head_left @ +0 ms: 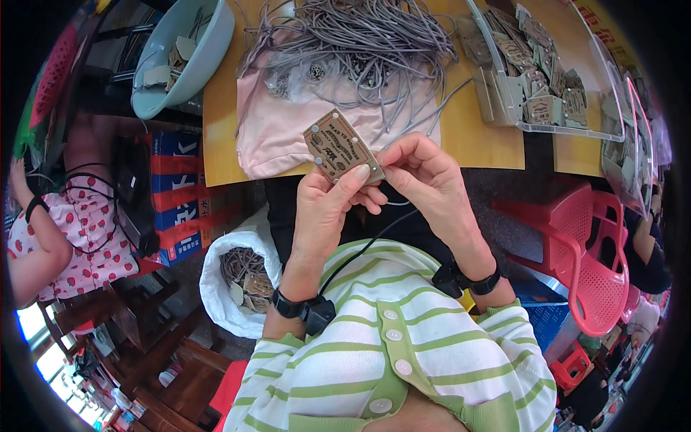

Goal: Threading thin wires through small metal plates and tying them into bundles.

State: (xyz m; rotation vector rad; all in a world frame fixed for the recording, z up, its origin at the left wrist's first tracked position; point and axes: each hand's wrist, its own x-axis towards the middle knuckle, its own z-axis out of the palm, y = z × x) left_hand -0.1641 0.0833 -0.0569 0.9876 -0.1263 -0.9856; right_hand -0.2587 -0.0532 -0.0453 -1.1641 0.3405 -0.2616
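Observation:
A tan printed card tag with round grey metal studs near its edges is held tilted over the near edge of the table. My left hand grips its lower end, thumb on the printed face and fingers behind. Close against the tag's right corner, my right hand has thumb and forefinger pinched together; what lies between them is too small to make out. A thin pale cord shows just below the right hand. Beyond the hands, a pile of grey cords lies on a pink cloth.
A clear plastic bin of tags stands at the right of the yellow table. At the left is a pale basin. A white sack holds cords and tags. Red chairs stand right; another person's arm shows left.

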